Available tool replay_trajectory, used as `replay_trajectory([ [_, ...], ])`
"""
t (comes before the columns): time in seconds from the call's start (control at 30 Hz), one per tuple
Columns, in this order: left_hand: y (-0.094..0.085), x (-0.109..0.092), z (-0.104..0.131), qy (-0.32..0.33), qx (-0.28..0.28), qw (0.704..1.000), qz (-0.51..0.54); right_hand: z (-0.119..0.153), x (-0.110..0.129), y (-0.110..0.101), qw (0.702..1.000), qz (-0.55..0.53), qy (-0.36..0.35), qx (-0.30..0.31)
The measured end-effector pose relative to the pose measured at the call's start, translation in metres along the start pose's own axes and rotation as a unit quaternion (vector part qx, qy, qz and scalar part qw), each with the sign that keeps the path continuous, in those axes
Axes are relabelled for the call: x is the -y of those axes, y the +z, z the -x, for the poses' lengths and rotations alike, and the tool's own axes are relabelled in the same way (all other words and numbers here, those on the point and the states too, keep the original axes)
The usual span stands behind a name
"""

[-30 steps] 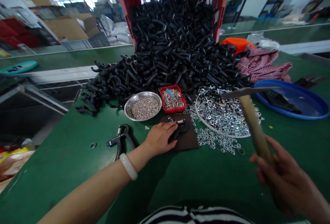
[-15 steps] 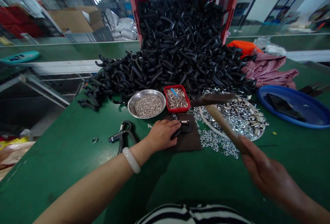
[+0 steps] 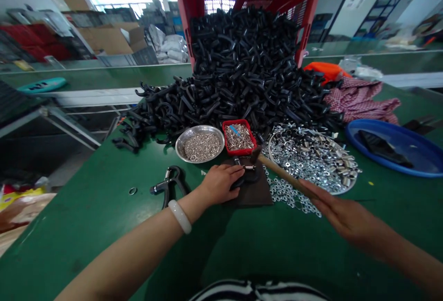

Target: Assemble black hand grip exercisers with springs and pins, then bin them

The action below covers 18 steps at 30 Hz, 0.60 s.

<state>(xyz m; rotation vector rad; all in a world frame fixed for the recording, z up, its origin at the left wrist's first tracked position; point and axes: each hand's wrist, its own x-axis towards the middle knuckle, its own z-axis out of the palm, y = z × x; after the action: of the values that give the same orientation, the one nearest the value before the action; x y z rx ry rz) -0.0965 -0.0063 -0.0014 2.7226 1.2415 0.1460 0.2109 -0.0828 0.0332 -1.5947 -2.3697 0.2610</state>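
Note:
My left hand (image 3: 221, 183) is closed on a black hand grip strengthener (image 3: 254, 175) with a small metal spring, pressing it on a dark flat plate (image 3: 254, 197). In my right hand (image 3: 341, 211) is the wooden handle of a hammer (image 3: 285, 177). Its dark head is low at the far end of the strengthener; whether they touch I cannot tell. Left of my left hand lies another hand grip strengthener (image 3: 168, 183) with a spring. Beyond the plate stand a metal bowl (image 3: 180, 153) of small metal parts and a red tray (image 3: 255, 149) of pins or rivets.
A tipped red crate (image 3: 185, 24) spills a large heap of black handles (image 3: 242, 79) onto the green table (image 3: 114, 241). On the right are a round tray (image 3: 351, 188) of metal fittings, loose washers (image 3: 287, 195) and a blue tray (image 3: 425, 170) holding a dark phone-like object. A metal ring (image 3: 132, 191) lies left.
The hammer has come down from above the metal fittings to the strengthener, moving left and downward with my right hand. My left hand stays on the strengthener. The view has tilted slightly up.

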Motion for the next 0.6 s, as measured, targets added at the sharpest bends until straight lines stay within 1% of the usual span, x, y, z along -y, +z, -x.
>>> replay_trajectory([
  [0.07, 0.002, 0.004, 0.003, -0.006, -0.008, 1.0, 0.025, -0.002, 0.01, -0.005, 0.999, -0.016, 0.003, -0.035],
  [0.13, 0.004, 0.007, 0.007, -0.046, -0.032, 0.997, 0.045, -0.002, 0.018, -0.003, 0.996, -0.019, 0.011, -0.085],
  [0.17, 0.006, 0.009, 0.009, -0.068, -0.043, 0.995, 0.051, -0.002, 0.02, 0.0, 0.996, -0.02, 0.006, -0.084],
  [0.2, 0.007, 0.011, 0.01, -0.085, -0.048, 0.994, 0.054, -0.002, 0.021, 0.004, 0.998, -0.023, -0.003, -0.059],
  [0.23, 0.008, 0.012, 0.011, -0.095, -0.05, 0.993, 0.057, -0.002, 0.021, 0.007, 0.999, -0.027, -0.017, -0.016],
  [0.27, 0.008, 0.013, 0.012, -0.097, -0.045, 0.992, 0.06, -0.003, 0.02, 0.01, 0.999, -0.033, -0.03, 0.027],
  [0.3, 0.008, 0.014, 0.012, -0.095, -0.039, 0.993, 0.065, -0.004, 0.019, 0.011, 0.997, -0.038, -0.041, 0.056],
  [0.33, 0.008, 0.015, 0.011, -0.093, -0.036, 0.993, 0.069, -0.005, 0.017, 0.012, 0.996, -0.042, -0.046, 0.062],
  [0.37, 0.007, 0.016, 0.011, -0.09, -0.035, 0.993, 0.072, -0.006, 0.017, 0.012, 0.997, -0.043, -0.044, 0.045],
  [0.43, 0.007, 0.018, 0.01, -0.087, -0.039, 0.993, 0.072, -0.007, 0.016, 0.012, 0.999, -0.032, -0.028, -0.011],
  [0.47, 0.007, 0.018, 0.009, -0.087, -0.041, 0.993, 0.072, -0.007, 0.016, 0.012, 0.999, -0.025, -0.021, -0.022],
  [0.5, 0.007, 0.018, 0.009, -0.089, -0.042, 0.993, 0.071, -0.007, 0.016, 0.012, 1.0, -0.021, -0.017, -0.011],
  [0.6, 0.007, 0.019, 0.009, -0.097, -0.037, 0.992, 0.069, -0.007, 0.016, 0.014, 0.997, -0.035, -0.03, 0.067],
])
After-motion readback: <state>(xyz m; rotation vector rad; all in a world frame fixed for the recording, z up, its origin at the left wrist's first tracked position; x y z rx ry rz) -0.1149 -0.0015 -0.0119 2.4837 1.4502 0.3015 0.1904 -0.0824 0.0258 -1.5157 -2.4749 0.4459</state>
